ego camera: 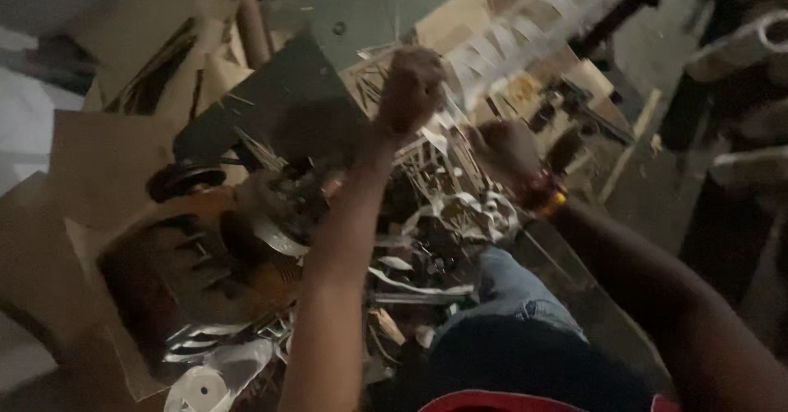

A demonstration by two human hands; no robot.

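Dim workshop floor, heaped with cardboard sheets (pixel 98 166) and scrap. Person seated; denim knee (pixel 513 285) visible. Landmark: dark flat board (pixel 279 104) at centre. Left hand (pixel 410 88) raised just right of the board, fist closed; thin pale sticks (pixel 455 108) show beside it, but blur hides whether it clamps them. Right hand (pixel 507 153) lower and further right of the board, also fisted, orange-red band (pixel 546 194) at wrist; contents cannot be told. Below the board: round orange-and-black machine part (pixel 205 256). White tape roll (pixel 201 389) far below it.
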